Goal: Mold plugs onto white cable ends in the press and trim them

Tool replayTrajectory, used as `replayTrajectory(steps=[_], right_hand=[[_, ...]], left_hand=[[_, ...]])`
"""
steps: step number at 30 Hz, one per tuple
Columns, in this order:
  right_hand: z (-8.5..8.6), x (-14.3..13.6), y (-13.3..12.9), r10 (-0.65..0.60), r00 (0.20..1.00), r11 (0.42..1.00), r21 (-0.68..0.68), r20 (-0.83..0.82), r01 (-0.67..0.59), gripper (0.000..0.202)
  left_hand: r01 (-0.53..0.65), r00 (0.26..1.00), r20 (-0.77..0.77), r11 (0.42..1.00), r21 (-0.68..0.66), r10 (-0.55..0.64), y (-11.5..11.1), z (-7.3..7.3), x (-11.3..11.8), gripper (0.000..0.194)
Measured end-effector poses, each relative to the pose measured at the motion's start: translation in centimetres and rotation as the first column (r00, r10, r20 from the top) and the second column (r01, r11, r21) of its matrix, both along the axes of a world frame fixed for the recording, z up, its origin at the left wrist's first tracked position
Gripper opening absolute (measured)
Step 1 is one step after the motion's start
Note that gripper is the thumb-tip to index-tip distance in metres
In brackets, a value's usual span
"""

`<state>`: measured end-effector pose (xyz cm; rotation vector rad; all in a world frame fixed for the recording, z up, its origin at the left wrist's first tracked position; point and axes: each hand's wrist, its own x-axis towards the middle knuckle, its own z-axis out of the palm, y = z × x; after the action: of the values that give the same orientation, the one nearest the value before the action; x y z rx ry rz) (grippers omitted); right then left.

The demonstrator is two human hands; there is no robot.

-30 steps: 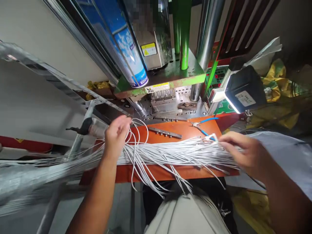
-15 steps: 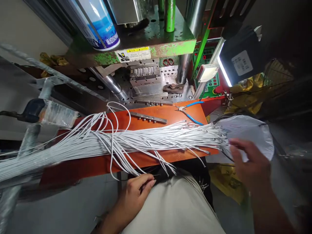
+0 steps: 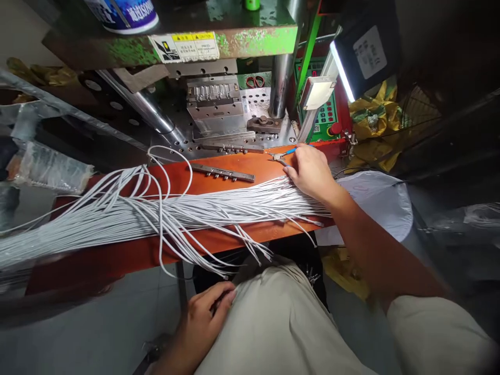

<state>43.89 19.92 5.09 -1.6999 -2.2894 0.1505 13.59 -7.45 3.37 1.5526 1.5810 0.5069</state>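
My right hand (image 3: 308,172) is over the blue-handled cutting pliers (image 3: 278,157), thumb and fingers closed about the handles. The pliers' jaws point left above the orange board, and most of the handles are hidden. My left hand (image 3: 209,312) lies on my lap with curled fingers; whether anything is inside them is hidden. A thick bundle of white cables (image 3: 187,213) stretches across the orange board (image 3: 167,174). Several cable ends hang over its near edge, just above my left hand. My right wrist covers the bundle's right end.
Behind the board stands a press with a metal mould (image 3: 214,107). Two metal bars with pins, a nearer one (image 3: 224,172) and a farther one (image 3: 234,149), lie before it. Red-handled scissors (image 3: 255,82) and a lamp (image 3: 341,73) are farther back. A white bag (image 3: 378,200) is at right.
My right hand has moved left and away from me, from beyond the cable ends onto the pliers. My left hand stays on my lap. The whole view has shifted.
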Motion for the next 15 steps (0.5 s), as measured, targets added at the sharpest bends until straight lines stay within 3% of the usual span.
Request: replayTrajectory(steps=[5, 10, 15], right_hand=[[-0.5, 1.2, 1.4, 0.067, 0.997, 0.996, 0.052, 0.046, -0.069, 0.033], [-1.0, 2.0, 1.7, 0.094, 0.993, 0.99, 0.095, 0.067, -0.101, 0.036], [-0.8, 2.2, 1.0, 0.012, 0.999, 0.99, 0.138, -0.039, -0.007, 0.039]], left_hand=[[-0.051, 0.996, 0.077, 0.979, 0.196, 0.037, 1.3, 2.3, -0.6, 0.015], [-0.019, 0.999, 0.049, 0.949, 0.316, 0.003, 3.1, 1.9, -0.3, 0.01], [-0.03, 0.999, 0.023, 0.899, 0.438, 0.022, 3.6, 2.0, -0.4, 0.011]])
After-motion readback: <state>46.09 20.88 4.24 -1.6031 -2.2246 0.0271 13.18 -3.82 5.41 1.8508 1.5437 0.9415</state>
